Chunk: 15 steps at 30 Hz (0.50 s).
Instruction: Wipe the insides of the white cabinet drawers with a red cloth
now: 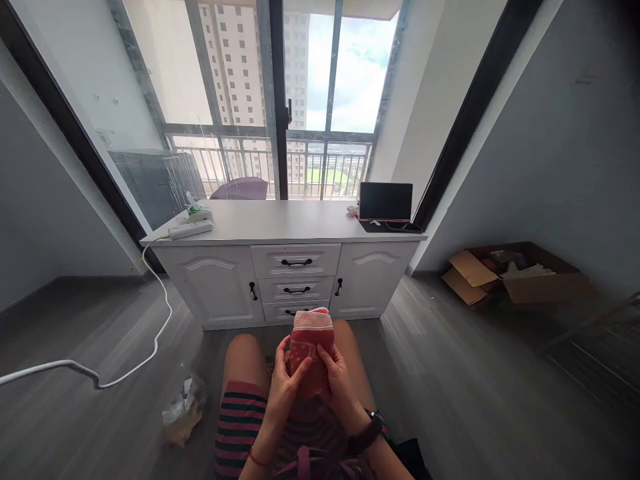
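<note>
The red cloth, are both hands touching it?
Touching. The head view shows the left hand and right hand wrapped around the red cloth, thumbs pressed on its front.

Seen from above: a folded red towel point(311, 347) held upright over bare knees, gripped by the left hand point(284, 383) on one side and the right hand point(338, 380) on the other, thumbs pressed on the front. Ahead, a white cabinet point(285, 267) under the window, with a tablet point(385, 202) and a power strip point(191, 229) on top. At right, an open cardboard box point(520, 273); at left, a white cable point(125, 360) across the floor.
</note>
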{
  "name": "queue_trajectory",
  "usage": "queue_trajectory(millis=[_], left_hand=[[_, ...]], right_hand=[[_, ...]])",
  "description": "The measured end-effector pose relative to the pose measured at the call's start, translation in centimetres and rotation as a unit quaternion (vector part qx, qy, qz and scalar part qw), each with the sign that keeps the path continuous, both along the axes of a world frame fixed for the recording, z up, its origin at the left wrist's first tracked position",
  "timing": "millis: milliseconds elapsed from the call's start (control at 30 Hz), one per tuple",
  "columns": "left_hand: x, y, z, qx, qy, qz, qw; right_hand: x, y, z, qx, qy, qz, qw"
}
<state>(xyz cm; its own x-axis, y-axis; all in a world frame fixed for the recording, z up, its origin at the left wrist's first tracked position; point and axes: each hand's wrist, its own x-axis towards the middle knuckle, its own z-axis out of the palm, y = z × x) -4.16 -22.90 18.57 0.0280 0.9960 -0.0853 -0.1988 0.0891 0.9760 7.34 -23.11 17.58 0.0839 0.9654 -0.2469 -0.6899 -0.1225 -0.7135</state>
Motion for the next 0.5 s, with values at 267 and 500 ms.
queue_trajectory(millis=[267,500], left_hand=[[0.0,0.0,0.1,0.034,0.041,0.020,0.998],[0.2,1.5,0.4,0.041,0.067,0.022,0.997]], right_hand=[[-0.2,0.6,0.0,-0.024,-0.036,0.004,0.999],[0.0,2.4,0.4,-0.048,0.012,0.020,0.999]])
